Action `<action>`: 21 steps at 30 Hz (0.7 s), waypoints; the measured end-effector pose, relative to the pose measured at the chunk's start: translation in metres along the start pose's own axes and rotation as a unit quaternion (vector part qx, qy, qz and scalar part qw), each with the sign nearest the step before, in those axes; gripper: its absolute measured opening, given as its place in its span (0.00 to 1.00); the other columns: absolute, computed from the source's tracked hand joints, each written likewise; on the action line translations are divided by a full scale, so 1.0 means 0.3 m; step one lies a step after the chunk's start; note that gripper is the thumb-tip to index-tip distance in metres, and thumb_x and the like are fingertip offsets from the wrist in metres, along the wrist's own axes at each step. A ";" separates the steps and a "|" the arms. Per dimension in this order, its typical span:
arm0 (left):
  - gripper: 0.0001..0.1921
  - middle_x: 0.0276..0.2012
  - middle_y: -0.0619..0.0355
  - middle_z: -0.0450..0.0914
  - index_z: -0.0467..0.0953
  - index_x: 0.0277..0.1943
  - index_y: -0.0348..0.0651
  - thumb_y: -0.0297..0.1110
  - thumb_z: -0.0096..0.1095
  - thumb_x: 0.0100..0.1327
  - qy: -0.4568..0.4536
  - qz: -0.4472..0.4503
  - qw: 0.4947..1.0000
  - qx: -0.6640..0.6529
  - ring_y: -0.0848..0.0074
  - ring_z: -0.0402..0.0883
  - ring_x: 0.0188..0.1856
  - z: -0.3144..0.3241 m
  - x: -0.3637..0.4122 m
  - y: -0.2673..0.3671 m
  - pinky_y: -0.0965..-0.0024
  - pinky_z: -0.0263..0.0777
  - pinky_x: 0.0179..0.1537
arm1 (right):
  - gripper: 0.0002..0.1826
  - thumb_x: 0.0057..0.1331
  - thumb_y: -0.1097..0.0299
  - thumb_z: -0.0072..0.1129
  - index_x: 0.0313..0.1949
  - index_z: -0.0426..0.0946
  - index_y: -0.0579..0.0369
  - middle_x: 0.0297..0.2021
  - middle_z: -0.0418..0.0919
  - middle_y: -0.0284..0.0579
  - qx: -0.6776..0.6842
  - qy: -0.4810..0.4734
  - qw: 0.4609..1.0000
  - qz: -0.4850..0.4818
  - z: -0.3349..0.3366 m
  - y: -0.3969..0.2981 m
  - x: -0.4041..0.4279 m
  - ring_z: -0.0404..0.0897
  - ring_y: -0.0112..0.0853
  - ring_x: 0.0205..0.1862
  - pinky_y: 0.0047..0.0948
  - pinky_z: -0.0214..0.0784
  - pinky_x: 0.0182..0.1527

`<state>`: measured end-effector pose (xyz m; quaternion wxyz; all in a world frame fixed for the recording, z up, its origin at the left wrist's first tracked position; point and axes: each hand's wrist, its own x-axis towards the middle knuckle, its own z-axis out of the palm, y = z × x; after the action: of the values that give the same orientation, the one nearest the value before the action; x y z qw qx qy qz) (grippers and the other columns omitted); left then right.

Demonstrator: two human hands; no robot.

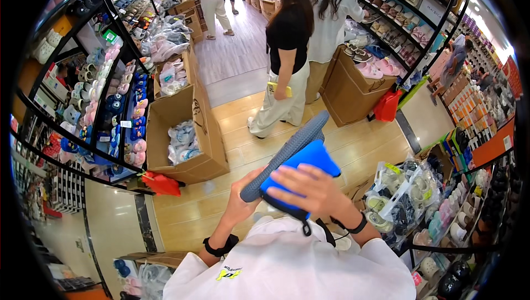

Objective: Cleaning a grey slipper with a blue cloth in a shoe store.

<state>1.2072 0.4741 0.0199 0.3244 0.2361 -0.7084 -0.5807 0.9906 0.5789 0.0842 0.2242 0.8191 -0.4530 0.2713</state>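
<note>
My left hand (244,198) grips the lower end of a dark grey shoe (306,128), whose textured sole shows edge-on and tilts up to the right. Against its right side is a bright blue piece (321,157) with black edging, and a black loop hangs from its lower end. I cannot tell whether the blue piece is part of the shoe. My right hand (310,190), slightly blurred, lies over the blue piece with its fingers spread across it; its thumb is hidden.
An open cardboard box (211,151) with bagged shoes stands ahead left, beside a shoe rack (107,126). A person (285,51) holding a yellow phone stands ahead. Another box (352,89) bears pink slippers. Bagged shoes (403,196) lie at my right.
</note>
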 end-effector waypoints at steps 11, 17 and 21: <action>0.31 0.64 0.42 0.78 0.75 0.64 0.30 0.13 0.57 0.53 0.002 0.021 0.999 0.024 0.60 0.77 0.67 0.004 0.007 -0.003 0.63 0.66 0.68 | 0.21 0.70 0.65 0.57 0.61 0.81 0.43 0.63 0.79 0.42 0.005 0.026 0.996 0.084 0.030 -0.051 0.035 0.77 0.36 0.64 0.39 0.64 0.67; 0.38 0.64 0.40 0.77 0.75 0.65 0.34 0.13 0.56 0.44 0.004 0.023 0.999 0.039 0.55 0.77 0.66 -0.013 0.002 0.015 0.64 0.66 0.68 | 0.21 0.69 0.69 0.56 0.60 0.82 0.41 0.63 0.80 0.40 0.028 0.024 0.998 0.058 -0.021 0.052 0.044 0.79 0.34 0.63 0.38 0.63 0.68; 0.38 0.64 0.38 0.77 0.75 0.66 0.35 0.13 0.56 0.45 0.014 0.040 0.998 0.044 0.53 0.78 0.66 -0.009 -0.016 0.002 0.64 0.66 0.67 | 0.29 0.60 0.53 0.72 0.59 0.82 0.48 0.62 0.79 0.50 0.006 0.099 0.975 0.198 -0.018 0.088 0.045 0.77 0.46 0.64 0.49 0.61 0.68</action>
<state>1.2123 0.4758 0.0198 0.3468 0.2299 -0.7373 -0.5322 0.9724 0.5609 0.1002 0.2051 0.6837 -0.5798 0.3928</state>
